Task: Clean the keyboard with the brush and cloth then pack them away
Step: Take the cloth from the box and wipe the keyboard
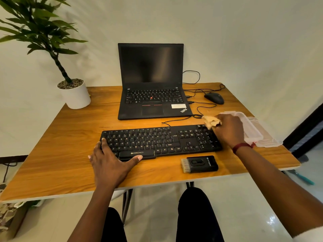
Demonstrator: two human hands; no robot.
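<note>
At table (70, 130) center: keyboard (160, 140). Left hand (111, 163) at its 8 o'clock corner, fingers splayed flat, prob pinning it vs sliding. Right hand (229, 131) at 2 o'clock, fingers clamped on cloth (210, 121), wiping numpad. Brush (200, 164) parked at 5 o'clock, within reach; plastic box (258, 131) at 3, likely for packing.

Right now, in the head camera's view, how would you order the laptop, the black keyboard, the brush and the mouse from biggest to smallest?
1. Laptop, open, largest.
2. Keyboard, wide but shallower.
3 and 4. Brush and mouse look close; the brush is nearer the camera, so I won't rank them.
</note>
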